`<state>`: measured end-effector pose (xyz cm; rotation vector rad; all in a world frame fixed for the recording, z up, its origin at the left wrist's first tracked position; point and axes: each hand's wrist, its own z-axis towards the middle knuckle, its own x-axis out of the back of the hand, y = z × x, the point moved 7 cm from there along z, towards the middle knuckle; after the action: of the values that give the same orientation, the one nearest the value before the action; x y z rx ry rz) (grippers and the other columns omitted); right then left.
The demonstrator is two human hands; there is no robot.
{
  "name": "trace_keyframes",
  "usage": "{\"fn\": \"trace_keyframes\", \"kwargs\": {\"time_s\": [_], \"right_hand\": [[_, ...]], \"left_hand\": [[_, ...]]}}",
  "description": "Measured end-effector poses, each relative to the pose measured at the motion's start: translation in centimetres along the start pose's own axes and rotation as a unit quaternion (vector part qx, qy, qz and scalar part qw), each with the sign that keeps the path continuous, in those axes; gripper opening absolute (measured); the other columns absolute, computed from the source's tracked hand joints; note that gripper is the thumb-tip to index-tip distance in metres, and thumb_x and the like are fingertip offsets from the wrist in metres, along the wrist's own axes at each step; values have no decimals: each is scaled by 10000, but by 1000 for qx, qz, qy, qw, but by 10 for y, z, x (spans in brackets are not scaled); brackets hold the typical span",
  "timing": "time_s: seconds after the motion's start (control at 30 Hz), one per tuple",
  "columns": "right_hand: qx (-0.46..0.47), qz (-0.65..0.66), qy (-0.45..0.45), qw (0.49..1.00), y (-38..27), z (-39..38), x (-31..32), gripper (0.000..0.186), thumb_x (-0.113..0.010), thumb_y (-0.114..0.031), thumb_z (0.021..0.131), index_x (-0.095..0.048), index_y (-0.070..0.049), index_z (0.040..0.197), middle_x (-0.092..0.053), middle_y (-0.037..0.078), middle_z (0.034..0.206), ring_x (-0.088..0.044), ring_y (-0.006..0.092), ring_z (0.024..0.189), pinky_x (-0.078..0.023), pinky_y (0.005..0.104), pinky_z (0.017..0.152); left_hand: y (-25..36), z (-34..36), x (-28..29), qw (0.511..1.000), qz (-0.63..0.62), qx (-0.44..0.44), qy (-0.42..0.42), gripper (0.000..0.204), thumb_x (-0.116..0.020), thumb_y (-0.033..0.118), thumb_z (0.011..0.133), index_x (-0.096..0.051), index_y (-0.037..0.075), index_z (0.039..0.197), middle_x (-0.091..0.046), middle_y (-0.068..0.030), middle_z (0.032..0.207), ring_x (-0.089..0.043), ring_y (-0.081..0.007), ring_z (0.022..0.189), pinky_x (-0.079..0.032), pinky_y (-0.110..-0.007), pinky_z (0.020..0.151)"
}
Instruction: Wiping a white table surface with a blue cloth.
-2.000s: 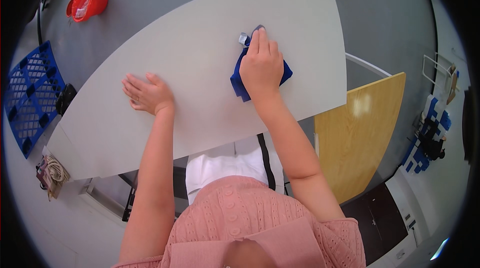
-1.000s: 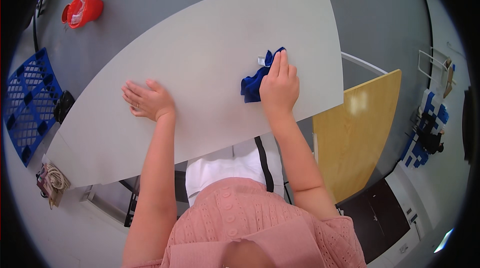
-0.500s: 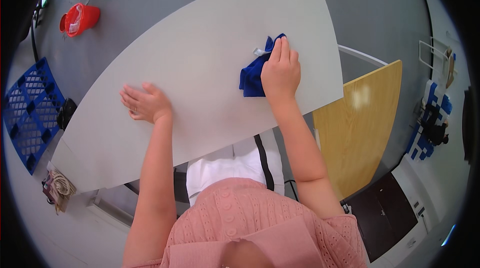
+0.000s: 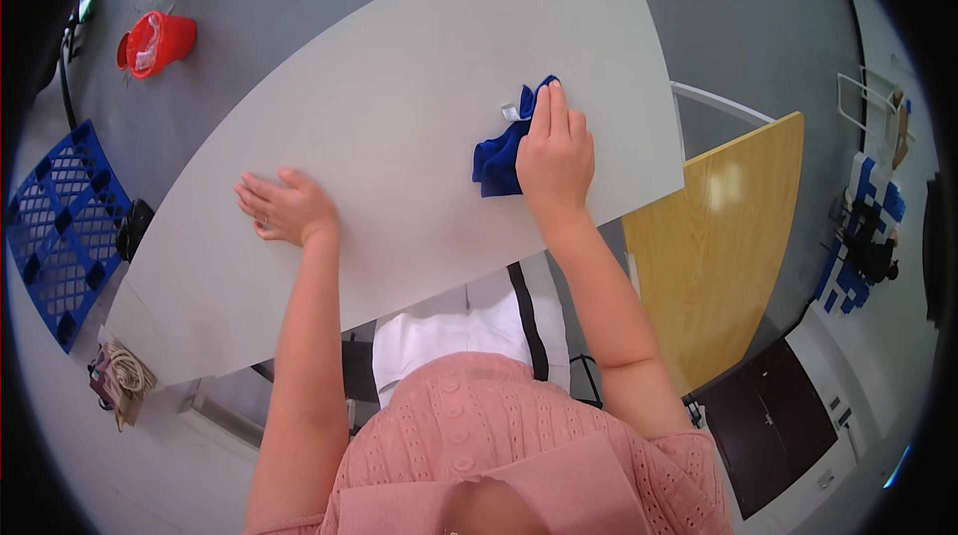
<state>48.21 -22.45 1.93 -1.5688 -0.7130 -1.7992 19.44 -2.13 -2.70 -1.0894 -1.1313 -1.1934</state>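
A crumpled blue cloth [image 4: 498, 166] with a small white label lies on the pale table [image 4: 414, 126], right of the middle. My right hand [image 4: 556, 154] is closed on the cloth's right side and presses it down, its fingers pointing away from me. Part of the cloth is hidden under the palm and fingers. Over to the left, my left hand [image 4: 289, 208] rests on the tabletop with nothing in it. Its fingers are stretched out to the left and the thumb stands a little apart.
Beyond the table's right edge stands a wood-coloured panel [image 4: 723, 246]. On the floor at the far left is a red bucket [image 4: 170, 41], with a blue plastic pallet [image 4: 65, 231] nearer. Coiled rope [image 4: 128, 372] sits by the table's left corner. A dark cabinet [image 4: 768, 425] stands at lower right.
My right hand has shifted slightly left and nearer to me, and the cloth has bunched up a little with it. My left hand has barely moved.
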Motion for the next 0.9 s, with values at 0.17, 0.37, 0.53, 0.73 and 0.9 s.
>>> {"fn": "trace_keyframes", "kwargs": {"time_s": [0.17,0.37,0.53,0.73,0.9], "right_hand": [[5,-1,18,1000,2,10,-2,393,-573,-41,806,-593,59,1185,-603,135,1259,-566,214,833,-481,304,675],[10,-8,0,1000,2,8,-2,382,-567,-39,807,-599,58,1175,-611,130,1238,-565,211,835,-472,291,665],[17,-1,23,1000,0,3,-1,370,-565,-40,810,-603,58,1165,-618,129,1219,-561,212,819,-465,288,651],[10,-8,22,1000,3,18,-3,383,-568,-28,800,-601,59,1172,-615,130,1224,-562,217,829,-469,293,661],[8,0,7,1000,2,1,-2,379,-562,-31,807,-600,54,1174,-615,121,1229,-562,219,822,-470,307,660]], "left_hand": [[-1,0,0,1000,-5,3,-3,625,-388,422,954,-325,72,1468,-293,-150,1551,-251,-273,1443,-214,-530,1094],[-2,0,0,1000,-2,-1,-9,632,-389,422,953,-320,66,1470,-283,-150,1557,-244,-273,1447,-207,-532,1096],[-2,-1,1,1000,-4,2,3,627,-396,418,947,-335,64,1461,-296,-150,1550,-245,-273,1444,-204,-532,1097],[0,0,0,1000,-9,2,-4,624,-393,418,949,-332,73,1466,-295,-149,1553,-247,-270,1444,-200,-529,1097],[1,-1,2,1000,-7,4,-4,624,-392,419,949,-332,74,1465,-304,-150,1548,-257,-275,1439,-204,-529,1096]]}}
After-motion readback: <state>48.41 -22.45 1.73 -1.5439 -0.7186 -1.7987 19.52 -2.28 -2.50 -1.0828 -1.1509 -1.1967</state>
